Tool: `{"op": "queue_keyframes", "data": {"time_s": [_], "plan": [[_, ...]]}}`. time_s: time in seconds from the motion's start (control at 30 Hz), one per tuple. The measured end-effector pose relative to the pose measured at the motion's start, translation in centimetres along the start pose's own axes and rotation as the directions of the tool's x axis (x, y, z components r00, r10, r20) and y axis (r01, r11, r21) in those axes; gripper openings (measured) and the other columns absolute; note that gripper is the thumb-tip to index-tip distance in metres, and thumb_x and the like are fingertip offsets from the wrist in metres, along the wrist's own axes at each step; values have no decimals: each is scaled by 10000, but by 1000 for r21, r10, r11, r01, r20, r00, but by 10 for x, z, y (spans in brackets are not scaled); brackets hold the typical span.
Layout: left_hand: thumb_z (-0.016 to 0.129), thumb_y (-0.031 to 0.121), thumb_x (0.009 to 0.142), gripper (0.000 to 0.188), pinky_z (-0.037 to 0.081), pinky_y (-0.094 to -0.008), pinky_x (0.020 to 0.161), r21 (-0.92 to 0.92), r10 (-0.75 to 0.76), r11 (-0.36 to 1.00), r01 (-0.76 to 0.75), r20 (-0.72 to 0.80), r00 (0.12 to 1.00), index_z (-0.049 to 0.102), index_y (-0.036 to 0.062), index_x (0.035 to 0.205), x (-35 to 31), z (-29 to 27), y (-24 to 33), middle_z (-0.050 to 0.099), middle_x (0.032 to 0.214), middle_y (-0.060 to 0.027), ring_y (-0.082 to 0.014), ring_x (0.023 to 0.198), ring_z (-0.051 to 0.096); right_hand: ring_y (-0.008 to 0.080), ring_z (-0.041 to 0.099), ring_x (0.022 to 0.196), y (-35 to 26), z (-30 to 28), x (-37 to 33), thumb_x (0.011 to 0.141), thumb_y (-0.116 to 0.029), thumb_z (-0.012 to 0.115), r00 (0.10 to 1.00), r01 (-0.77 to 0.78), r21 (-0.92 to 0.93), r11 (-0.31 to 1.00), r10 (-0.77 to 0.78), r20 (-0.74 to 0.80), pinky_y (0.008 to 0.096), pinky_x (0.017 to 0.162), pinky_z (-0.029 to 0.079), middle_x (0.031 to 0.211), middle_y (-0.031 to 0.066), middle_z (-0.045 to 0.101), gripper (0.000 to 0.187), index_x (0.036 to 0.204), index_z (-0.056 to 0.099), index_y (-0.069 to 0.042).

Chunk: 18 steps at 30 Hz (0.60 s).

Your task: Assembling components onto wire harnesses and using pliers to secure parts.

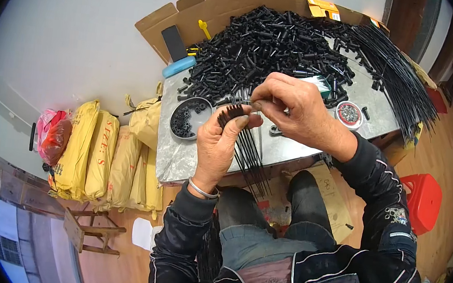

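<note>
Near the table's front edge, my left hand (pixel 217 143) is closed round a bundle of thin black rods (pixel 248 154). Their broader tops fan out like a comb above my thumb, and their long ends hang down toward my knees. My right hand (pixel 291 107) is pinched at the top of the bundle, thumb against forefinger. Whatever lies between those fingertips is too small to make out. Left of the bundle stands a round metal bowl (pixel 202 116) with small black parts in it. To the right sits a round tub (pixel 349 115) of tiny silvery pieces.
A large heap of black plastic tubes (pixel 269 46) covers the table's back, against a cardboard screen (pixel 218 8). More long black rods (pixel 399 71) lie at the right. Yellow sacks (pixel 102 153) and a wooden stool (pixel 93 229) stand left; a red plastic container (pixel 423 203) stands right.
</note>
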<state>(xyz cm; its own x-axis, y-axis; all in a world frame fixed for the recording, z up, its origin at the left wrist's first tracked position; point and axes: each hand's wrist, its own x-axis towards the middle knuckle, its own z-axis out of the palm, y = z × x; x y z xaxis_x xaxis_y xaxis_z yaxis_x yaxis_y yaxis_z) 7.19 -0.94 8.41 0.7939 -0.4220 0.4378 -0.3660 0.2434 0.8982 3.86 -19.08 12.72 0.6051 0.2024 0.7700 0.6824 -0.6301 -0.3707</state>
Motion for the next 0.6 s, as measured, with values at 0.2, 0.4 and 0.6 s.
{"op": "queue_keyframes", "data": {"time_s": [0.2,0.4,0.6], "plan": [[572,109,941,169,519,-257,805,-17,7,1000,-7,9,1000,632,-12,1042,0,-1,4,697,931,-98,-162,890,675,147,587,585,-2,5,-2,788,-15,674,1000,-19,12,1000,19,16,257,492,450,739,59,590,80,859,640,-17],[572,111,940,156,512,-246,791,78,37,996,-39,27,999,638,-11,1012,1,-1,4,699,913,-78,-134,860,666,178,599,594,0,6,0,766,-13,672,999,43,-25,999,-42,4,278,501,465,731,58,590,81,837,637,-27],[582,110,931,147,504,-242,787,150,-23,989,6,114,993,652,-8,986,3,-2,17,704,902,-58,-116,873,654,225,604,604,-5,-10,14,704,-102,725,938,345,-300,889,-336,82,328,518,468,729,48,593,139,784,617,-68]]}}
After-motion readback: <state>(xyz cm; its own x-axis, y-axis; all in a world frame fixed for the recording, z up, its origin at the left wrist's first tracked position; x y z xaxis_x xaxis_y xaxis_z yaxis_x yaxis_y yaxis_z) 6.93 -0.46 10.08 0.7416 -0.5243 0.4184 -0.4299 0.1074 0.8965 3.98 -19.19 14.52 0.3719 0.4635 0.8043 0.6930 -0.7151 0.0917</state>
